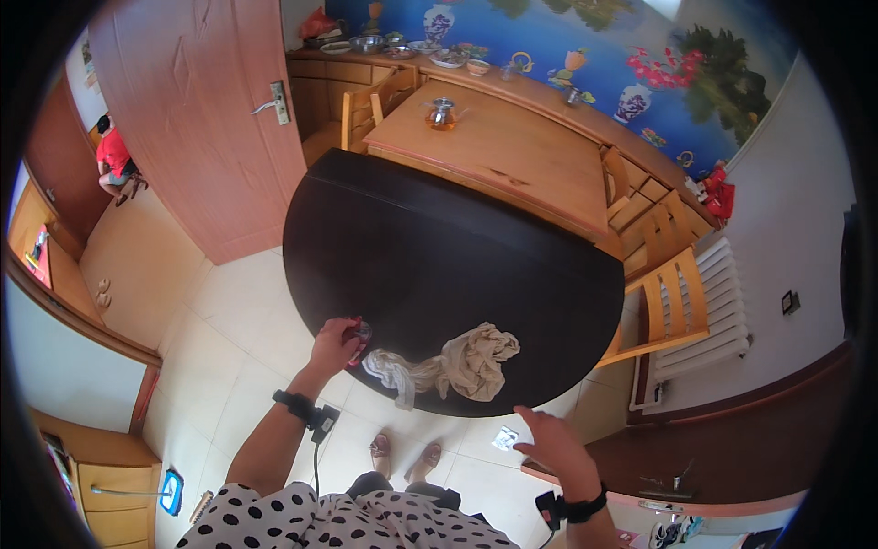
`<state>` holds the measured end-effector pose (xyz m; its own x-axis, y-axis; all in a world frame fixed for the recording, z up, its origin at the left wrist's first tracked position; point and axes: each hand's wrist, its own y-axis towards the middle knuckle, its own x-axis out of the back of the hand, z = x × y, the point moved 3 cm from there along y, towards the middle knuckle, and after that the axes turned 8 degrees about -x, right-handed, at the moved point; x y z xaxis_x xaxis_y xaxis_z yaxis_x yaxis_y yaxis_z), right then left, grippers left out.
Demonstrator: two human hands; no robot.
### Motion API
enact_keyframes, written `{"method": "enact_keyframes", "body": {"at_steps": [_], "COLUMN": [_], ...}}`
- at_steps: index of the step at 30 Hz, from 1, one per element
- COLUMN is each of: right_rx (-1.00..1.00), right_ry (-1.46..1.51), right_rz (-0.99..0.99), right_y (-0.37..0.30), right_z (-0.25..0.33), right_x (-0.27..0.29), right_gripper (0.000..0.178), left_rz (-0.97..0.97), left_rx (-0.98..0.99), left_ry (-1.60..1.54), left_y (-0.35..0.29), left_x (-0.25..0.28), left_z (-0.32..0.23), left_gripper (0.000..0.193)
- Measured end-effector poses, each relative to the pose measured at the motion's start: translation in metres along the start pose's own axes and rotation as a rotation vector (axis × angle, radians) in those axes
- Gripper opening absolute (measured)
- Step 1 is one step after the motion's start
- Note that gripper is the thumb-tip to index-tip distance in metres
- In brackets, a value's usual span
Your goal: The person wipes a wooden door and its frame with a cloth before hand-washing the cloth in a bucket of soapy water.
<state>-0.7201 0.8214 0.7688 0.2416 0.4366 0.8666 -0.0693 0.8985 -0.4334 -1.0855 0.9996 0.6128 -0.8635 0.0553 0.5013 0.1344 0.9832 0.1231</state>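
My left hand (337,346) is closed around a small red object with a clear, shiny part (364,335), at the near left edge of the dark half-round table (439,247); its kind is not plain. To its right a crumpled beige cloth (480,361) lies on the tabletop, joined or touching a paler, whitish bunched piece (393,373) that hangs over the edge. My right hand (556,446) is held past the table's near right edge, thumb and fingers apart. Beside its fingertips is a small white packet (506,438); whether they touch is unclear.
A wooden table (512,156) adjoins the dark one and carries a glass teapot (441,114). Wooden chairs (672,293) stand at the right, near a white radiator (709,320). An open door (197,119) is at the left, with a seated person (114,160) beyond.
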Motion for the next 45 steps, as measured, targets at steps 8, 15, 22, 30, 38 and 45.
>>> {"method": "enact_keyframes", "body": {"at_steps": [8,15,22,30,38,45], "right_rx": [-0.472,-0.560,-0.648,-0.646,-0.677,-0.723], "right_ry": [0.060,0.299,0.376,0.449,0.514,0.563], "right_rz": [0.107,-0.086,-0.266,-0.232,-0.705,-1.047], "right_y": [-0.100,-0.188,-0.231,-0.259,-0.370,-0.421], "right_z": [-0.052,-0.030,-0.022,-0.054,-0.123,-0.191], "right_x": [-0.114,-0.182,-0.203,-0.208,-0.228,-0.184], "right_gripper": [0.063,0.060,0.054,0.055,0.057,0.057], "left_rz": [0.410,0.410,0.812,0.537,0.840,1.020], "left_rx": [-0.498,-0.410,-0.490,-1.113,0.016,-0.333], "left_ry": [0.640,0.613,0.292,-0.033,-1.080,-1.045], "left_y": [-0.006,-0.003,0.055,-0.042,-0.187,-0.256], "left_x": [-0.134,-0.226,-0.192,-0.094,-0.220,-0.253], "left_z": [-0.090,-0.094,-0.185,-0.353,-0.365,-0.525], "left_gripper": [0.042,0.033,0.023,0.032,0.029,0.036]}}
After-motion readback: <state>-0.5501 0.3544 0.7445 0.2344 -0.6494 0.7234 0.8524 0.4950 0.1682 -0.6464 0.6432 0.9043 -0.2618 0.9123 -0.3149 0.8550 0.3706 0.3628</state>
